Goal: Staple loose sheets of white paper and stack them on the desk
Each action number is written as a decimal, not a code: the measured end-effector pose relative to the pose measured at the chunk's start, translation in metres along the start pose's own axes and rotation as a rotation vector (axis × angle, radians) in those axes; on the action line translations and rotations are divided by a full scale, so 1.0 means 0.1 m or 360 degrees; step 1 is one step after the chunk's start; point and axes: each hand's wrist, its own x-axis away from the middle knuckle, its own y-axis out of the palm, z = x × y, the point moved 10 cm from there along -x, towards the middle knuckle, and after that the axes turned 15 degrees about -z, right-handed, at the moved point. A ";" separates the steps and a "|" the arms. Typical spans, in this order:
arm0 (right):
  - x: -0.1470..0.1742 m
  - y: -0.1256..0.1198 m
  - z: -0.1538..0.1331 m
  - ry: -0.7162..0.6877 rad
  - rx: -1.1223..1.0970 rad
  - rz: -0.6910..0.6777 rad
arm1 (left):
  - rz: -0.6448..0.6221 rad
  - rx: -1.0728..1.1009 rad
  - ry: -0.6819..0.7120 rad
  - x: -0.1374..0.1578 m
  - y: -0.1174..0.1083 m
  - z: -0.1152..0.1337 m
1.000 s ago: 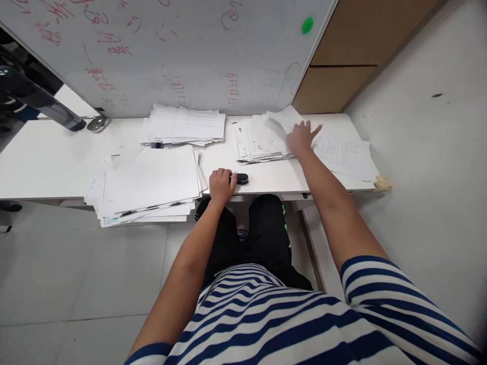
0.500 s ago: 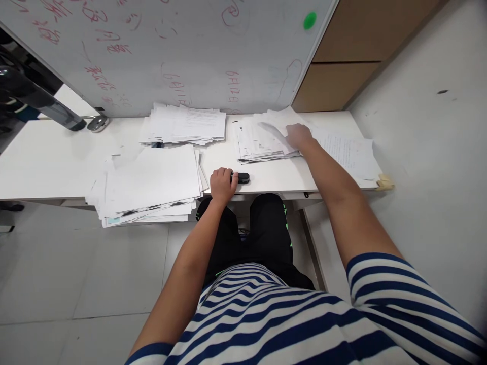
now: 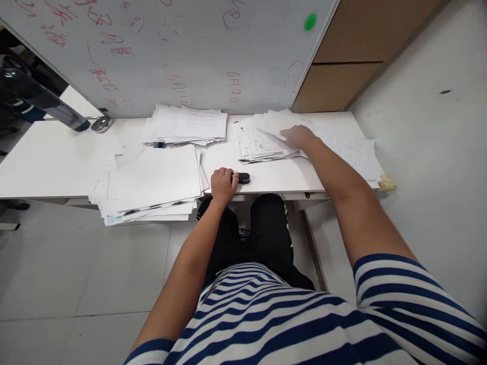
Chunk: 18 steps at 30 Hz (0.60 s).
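Observation:
Near the table's front edge, my left hand [image 3: 223, 186] is closed around one end of a black stapler [image 3: 242, 178], whose other end sticks out to the right. My right hand [image 3: 299, 137] reaches over a stack of papers [image 3: 255, 148] at the right. Its fingers are closed on a sheet of paper [image 3: 274, 133] at the top of that stack, and the sheet's left edge is slightly raised. Printed sheets [image 3: 352, 152] lie to the right, partly behind my right forearm.
A large pile of papers [image 3: 155, 177] overhangs the front edge of the white table [image 3: 49, 162]. Another paper stack [image 3: 190, 124] is behind it. At the left are a computer mouse [image 3: 101, 124] and a dark bottle [image 3: 57, 104]. A whiteboard [image 3: 205, 56] stands along the back.
The sheet in my right hand has come down flatter onto the stack, and that hand has shifted slightly. My left hand stays on the stapler.

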 end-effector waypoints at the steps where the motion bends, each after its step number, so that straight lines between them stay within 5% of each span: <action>1: 0.00 0.01 -0.02 0.0004 0.0040 0.0001 | -0.0002 0.0003 -0.0004 0.00 0.00 0.00; 13: 0.12 0.08 -0.19 -0.0101 -0.0192 0.0299 | 0.0012 -0.0020 -0.0009 0.00 0.01 -0.02; 18: 0.40 -0.32 -0.12 -0.0031 -0.0446 0.0591 | -0.0002 0.0011 -0.0026 0.00 0.01 -0.02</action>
